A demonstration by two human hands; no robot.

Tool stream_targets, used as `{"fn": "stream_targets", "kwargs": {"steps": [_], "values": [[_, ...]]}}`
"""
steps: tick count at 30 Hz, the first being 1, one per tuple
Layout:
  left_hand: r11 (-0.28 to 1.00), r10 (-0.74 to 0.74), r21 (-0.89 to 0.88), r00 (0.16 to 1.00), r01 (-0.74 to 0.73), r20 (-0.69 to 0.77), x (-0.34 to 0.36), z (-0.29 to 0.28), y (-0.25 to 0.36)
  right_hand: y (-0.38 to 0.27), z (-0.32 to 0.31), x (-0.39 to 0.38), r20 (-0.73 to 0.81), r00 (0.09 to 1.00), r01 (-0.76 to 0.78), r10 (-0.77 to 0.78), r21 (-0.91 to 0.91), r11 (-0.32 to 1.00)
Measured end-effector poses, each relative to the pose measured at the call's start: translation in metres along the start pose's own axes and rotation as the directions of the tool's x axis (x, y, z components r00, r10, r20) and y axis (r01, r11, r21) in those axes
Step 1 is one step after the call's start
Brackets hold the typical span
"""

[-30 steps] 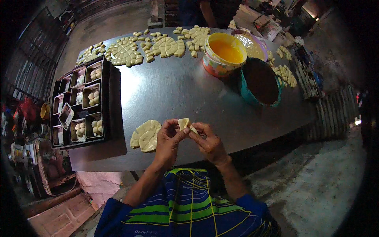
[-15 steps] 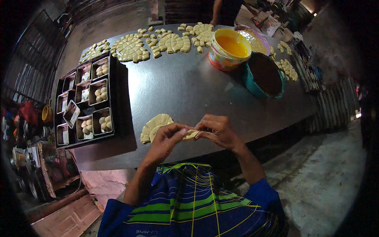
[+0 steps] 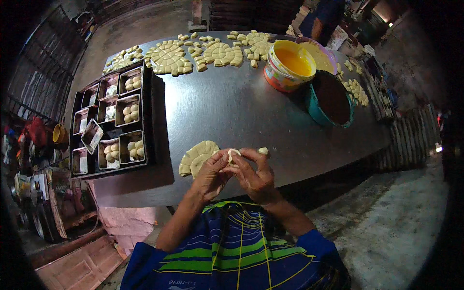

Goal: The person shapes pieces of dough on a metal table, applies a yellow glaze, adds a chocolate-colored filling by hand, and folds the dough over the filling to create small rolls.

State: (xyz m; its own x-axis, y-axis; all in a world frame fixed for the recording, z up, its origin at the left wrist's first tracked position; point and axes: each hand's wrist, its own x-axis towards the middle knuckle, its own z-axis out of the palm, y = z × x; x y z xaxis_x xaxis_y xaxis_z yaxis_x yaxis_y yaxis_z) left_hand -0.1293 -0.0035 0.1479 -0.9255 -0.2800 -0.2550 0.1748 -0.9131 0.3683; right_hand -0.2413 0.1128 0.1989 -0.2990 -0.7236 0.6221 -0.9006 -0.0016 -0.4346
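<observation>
Over the near edge of the metal table, my left hand (image 3: 211,175) and my right hand (image 3: 257,180) meet, fingers closed on a small pale piece of dough (image 3: 234,153). Its top is folded into a rounded curl, while the rest is hidden by my fingers. Just beyond my left hand lies a flat round of dough (image 3: 199,155), scored into wedges. A small loose lump of dough (image 3: 263,151) rests on the table past my right hand.
At left, a black tray (image 3: 151,121) carries small rectangular tins, several holding dough balls. Cut dough rounds (image 3: 166,59) line the far edge. A bucket of orange-yellow liquid (image 3: 293,63), a teal basin with dark contents (image 3: 333,99) and a purple-rimmed bowl (image 3: 316,48) stand back right, near another person (image 3: 325,21).
The dough between my hands has gone from stretched sideways to gathered into a curl; my right hand has moved in and turned upward. The other person has shifted right along the far side.
</observation>
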Motion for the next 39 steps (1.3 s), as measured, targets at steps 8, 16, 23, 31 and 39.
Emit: {"fn": "stream_targets", "kwargs": {"steps": [8, 16, 23, 31, 39], "values": [[0.936, 0.186, 0.316, 0.980, -0.154, -0.074, -0.002, 0.002, 0.005, -0.003, 0.010, 0.002, 0.033, 0.890, -0.443, 0.455, 0.304, 0.843], [0.886, 0.197, 0.438, 0.979, -0.153, -0.056, 0.001, 0.018, 0.017, 0.017, 0.017, 0.001, 0.195, 0.761, -0.603, 0.619, 0.566, 0.562], [0.852, 0.343, 0.484, 0.911, -0.200, -0.228, 0.012, 0.004, -0.005, 0.028, 0.024, -0.009, 0.186, 0.823, -0.552, 0.536, 0.484, 0.679], [0.803, 0.272, 0.585, 0.943, -0.111, -0.193, 0.017, -0.001, 0.001, 0.042, 0.018, -0.012, 0.150, 0.988, -0.041, 0.018, 0.151, 0.988], [0.639, 0.259, 0.763, 0.961, -0.098, -0.094, 0.015, -0.006, -0.014, 0.053, 0.014, -0.024, 0.248, 0.965, -0.091, 0.082, 0.022, 0.996]]}}
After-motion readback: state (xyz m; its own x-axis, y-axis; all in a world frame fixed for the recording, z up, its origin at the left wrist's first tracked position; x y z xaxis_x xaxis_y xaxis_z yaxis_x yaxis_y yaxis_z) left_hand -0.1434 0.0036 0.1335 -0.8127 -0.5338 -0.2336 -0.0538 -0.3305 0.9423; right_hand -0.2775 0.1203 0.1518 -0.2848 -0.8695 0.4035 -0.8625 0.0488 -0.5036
